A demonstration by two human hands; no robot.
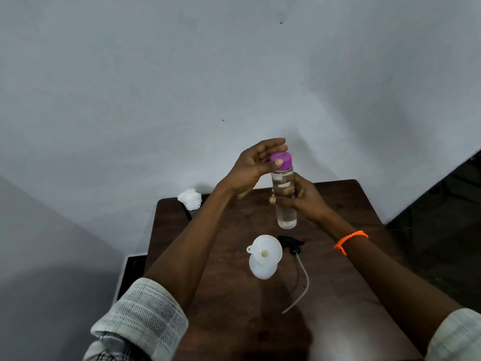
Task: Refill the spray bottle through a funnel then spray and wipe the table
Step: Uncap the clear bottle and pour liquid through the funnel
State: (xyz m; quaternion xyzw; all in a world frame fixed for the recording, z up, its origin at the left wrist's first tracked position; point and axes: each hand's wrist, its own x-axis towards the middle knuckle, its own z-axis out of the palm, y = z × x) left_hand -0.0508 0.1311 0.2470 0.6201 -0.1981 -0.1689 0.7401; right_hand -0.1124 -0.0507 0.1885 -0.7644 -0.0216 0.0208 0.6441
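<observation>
Hands at work above a dark wooden counter (pixel 338 295): my right hand (pixel 304 201) has its grip wrapped round the middle of a clear refill bottle (pixel 286 217), held upright and lifted off the counter toward its far side, while my left hand (pixel 253 169) takes the purple cap (pixel 282 160), thumb on its near face and fingers curved over the far side.

Step in hand, as I judge it, is loosening that cap so the liquid can be poured. To do it well I should keep the right grip firm and low enough to leave the neck free, keep the bottle vertical so nothing slops out once the thread lets go, and turn with the left hand only. The cap then wants setting down away from the pouring path.

Target stands nearer to me: a white spray bottle (pixel 263 269) upright on the counter with a white funnel (pixel 265 250) already seated in its neck. Just to its right lies the black trigger head (pixel 290 243), its dip tube (pixel 303 277) trailing toward the near edge. I should tip slowly over the funnel's centre, since the bottle under it looks light and could topple at a knock.

A crumpled white cloth (pixel 190 198) waits at the far left corner.

The clear bottle bears no label I can read; no brand or writing shows anywhere.
</observation>
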